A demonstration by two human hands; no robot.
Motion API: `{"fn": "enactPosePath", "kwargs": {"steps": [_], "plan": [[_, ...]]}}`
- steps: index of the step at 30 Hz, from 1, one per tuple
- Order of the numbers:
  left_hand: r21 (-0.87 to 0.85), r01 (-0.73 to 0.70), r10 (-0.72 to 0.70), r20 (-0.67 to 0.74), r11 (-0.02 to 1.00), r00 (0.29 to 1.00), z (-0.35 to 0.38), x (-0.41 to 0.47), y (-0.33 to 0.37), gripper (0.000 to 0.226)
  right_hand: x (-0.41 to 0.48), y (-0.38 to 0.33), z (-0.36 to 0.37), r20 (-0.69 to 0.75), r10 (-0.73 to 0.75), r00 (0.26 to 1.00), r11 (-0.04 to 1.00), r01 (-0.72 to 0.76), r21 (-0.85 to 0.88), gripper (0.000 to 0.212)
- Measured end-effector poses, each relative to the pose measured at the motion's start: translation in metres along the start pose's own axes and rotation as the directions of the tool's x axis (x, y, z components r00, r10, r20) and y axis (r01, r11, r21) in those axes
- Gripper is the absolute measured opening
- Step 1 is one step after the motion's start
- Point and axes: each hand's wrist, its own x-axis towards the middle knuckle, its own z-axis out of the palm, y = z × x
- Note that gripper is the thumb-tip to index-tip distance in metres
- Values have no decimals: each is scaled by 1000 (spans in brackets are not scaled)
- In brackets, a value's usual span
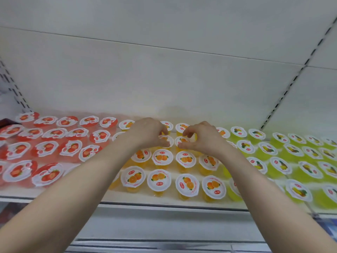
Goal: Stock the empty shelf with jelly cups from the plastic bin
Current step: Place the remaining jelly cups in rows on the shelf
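A white shelf [145, 198] carries rows of jelly cups: red strawberry cups [49, 147] on the left, orange cups [159, 179] in the middle, yellow-green pineapple cups [280, 165] on the right. Both arms reach over the orange rows toward the back. My left hand [145, 133] curls its thumb and fingers round an orange cup [165, 140] in the second row from the back. My right hand [202, 138] grips the neighbouring orange cup [182, 140] the same way. The plastic bin is out of view.
The shelf's white back panel [164, 79] rises behind the cups, with slotted uprights at the left [16, 88] and right [284, 95]. A lower shelf edge [164, 241] shows under my arms. A dark item [7, 122] sits at the far left.
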Motion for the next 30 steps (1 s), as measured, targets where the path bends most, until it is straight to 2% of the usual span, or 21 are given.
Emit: {"fn": "enactPosePath", "kwargs": {"steps": [9,18,24,27,30], "plan": [[56,5,-7,29,998,1000,1,-3,5,57,-3,-8,-1,-11,32,999,991,-33,-126,43],[63,21,-15,-91,998,996,11,-9,4,52,-3,-12,-4,2,70,998,984,-68,-166,44],[-53,169,-176,-206,984,963,-6,-23,-56,40,21,-30,-7,-93,16,995,991,-29,-134,38],[-43,236,-240,-179,971,954,-8,-28,-90,38,40,-52,1,-101,-46,994,990,31,-138,36],[-46,244,-248,-122,969,961,-5,-29,-102,38,59,-74,14,-59,-76,995,987,66,-149,39]]}}
